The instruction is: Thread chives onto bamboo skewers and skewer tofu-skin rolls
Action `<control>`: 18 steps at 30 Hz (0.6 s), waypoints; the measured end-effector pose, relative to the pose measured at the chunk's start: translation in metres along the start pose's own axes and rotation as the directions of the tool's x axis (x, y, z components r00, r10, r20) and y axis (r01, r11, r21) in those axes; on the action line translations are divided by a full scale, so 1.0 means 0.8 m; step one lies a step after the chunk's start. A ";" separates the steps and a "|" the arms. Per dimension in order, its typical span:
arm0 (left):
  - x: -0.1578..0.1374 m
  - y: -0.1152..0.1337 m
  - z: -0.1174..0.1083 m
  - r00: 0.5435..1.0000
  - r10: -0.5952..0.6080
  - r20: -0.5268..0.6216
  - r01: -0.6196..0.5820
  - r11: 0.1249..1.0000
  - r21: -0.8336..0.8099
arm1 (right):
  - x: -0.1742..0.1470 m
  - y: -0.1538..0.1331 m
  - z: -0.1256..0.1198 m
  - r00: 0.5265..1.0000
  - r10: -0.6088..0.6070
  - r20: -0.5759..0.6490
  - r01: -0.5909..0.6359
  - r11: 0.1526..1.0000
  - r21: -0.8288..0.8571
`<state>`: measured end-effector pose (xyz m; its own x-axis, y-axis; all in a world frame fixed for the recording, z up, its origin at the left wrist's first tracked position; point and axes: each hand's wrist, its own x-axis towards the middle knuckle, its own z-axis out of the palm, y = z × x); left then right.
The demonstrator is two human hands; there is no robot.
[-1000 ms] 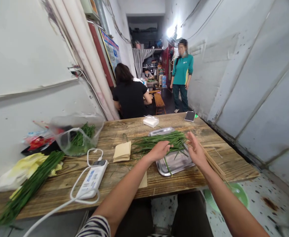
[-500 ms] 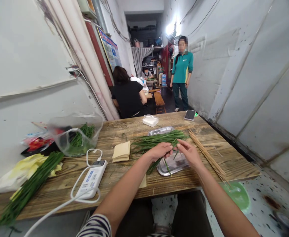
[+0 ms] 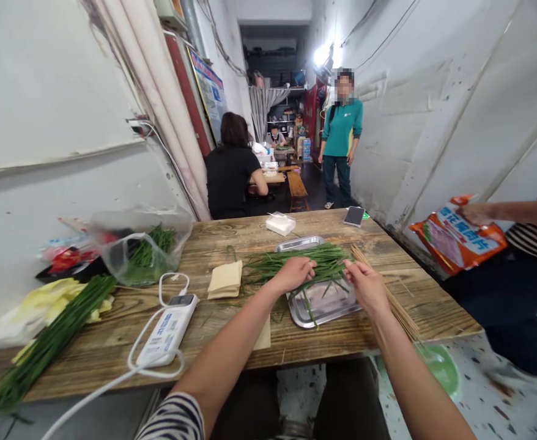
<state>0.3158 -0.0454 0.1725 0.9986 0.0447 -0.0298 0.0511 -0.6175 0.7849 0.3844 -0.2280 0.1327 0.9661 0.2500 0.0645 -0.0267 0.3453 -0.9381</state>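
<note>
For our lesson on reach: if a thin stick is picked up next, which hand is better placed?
Probably the right hand: it is nearer the thin sticks, which lie right of the metal tray. The left hand is farther off, at the green stalks.

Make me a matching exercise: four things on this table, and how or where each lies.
1. thin tan wooden sticks
2. square beige sheets
3. dark-screened rectangular phone
4. silver metal tray

A. partly under long green stalks
B. near the far right corner of the brown wooden table
C. lying in a narrow bundle
D. piled up

Pairs: 1-C; 2-D; 3-B; 4-A
</note>
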 end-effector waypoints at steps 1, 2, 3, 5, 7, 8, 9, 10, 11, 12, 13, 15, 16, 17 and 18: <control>0.005 0.001 -0.004 0.993 0.018 -0.114 0.005 0.981 0.194 | 0.002 -0.007 -0.009 0.998 -0.033 -0.060 0.033 0.999 -0.008; 0.010 0.002 -0.008 0.978 0.054 -0.200 0.025 0.927 0.374 | 0.002 -0.014 -0.017 0.991 -0.069 -0.112 0.067 0.998 -0.013; 0.016 0.005 -0.011 0.967 0.092 -0.238 0.046 0.856 0.514 | 0.001 -0.023 -0.025 0.983 -0.103 -0.149 0.102 0.995 -0.012; 0.027 0.010 -0.013 0.973 0.111 -0.201 0.053 0.743 0.667 | -0.005 -0.040 -0.035 0.971 -0.164 -0.172 0.167 0.986 0.004; 0.035 0.019 -0.011 0.987 0.102 -0.126 0.013 0.721 0.693 | -0.015 -0.054 -0.039 0.965 -0.212 -0.155 0.214 0.977 -0.005; 0.035 0.024 -0.008 0.986 0.123 -0.112 -0.017 0.746 0.666 | -0.020 -0.059 -0.039 0.963 -0.231 -0.142 0.229 0.973 -0.030; 0.033 0.031 -0.005 0.980 0.164 -0.113 -0.062 0.790 0.610 | -0.025 -0.062 -0.037 0.963 -0.241 -0.122 0.234 0.970 -0.065; 0.029 0.038 -0.001 0.969 0.218 -0.112 -0.129 0.842 0.524 | -0.028 -0.062 -0.034 0.964 -0.245 -0.099 0.235 0.967 -0.101; 0.023 0.045 0.003 0.956 0.276 -0.100 -0.212 0.885 0.414 | -0.031 -0.062 -0.031 0.967 -0.243 -0.077 0.232 0.964 -0.131; 0.015 0.052 0.007 0.943 0.325 -0.070 -0.293 0.912 0.288 | -0.033 -0.060 -0.027 0.971 -0.235 -0.053 0.225 0.963 -0.151; 0.007 0.059 0.011 0.933 0.358 -0.022 -0.350 0.922 0.164 | -0.035 -0.057 -0.022 0.974 -0.223 -0.029 0.216 0.963 -0.160; -0.011 0.069 0.018 0.924 0.378 0.052 -0.377 0.925 -0.041 | -0.039 -0.053 -0.013 0.980 -0.197 0.014 0.196 0.967 -0.162; -0.019 0.073 0.020 0.928 0.366 0.066 -0.358 0.927 -0.110 | -0.041 -0.052 -0.008 0.982 -0.187 0.031 0.190 0.969 -0.157; -0.026 0.074 0.021 0.938 0.342 0.061 -0.330 0.931 -0.156 | -0.044 -0.052 -0.004 0.983 -0.179 0.043 0.183 0.972 -0.148; -0.033 0.075 0.021 0.948 0.316 0.044 -0.303 0.936 -0.179 | -0.046 -0.053 0.000 0.984 -0.170 0.050 0.176 0.976 -0.131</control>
<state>0.2930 -0.0967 0.2098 0.9634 -0.1868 0.1925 -0.2581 -0.4506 0.8546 0.3498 -0.2519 0.1702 0.9425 0.2322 0.2404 0.1774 0.2619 -0.9486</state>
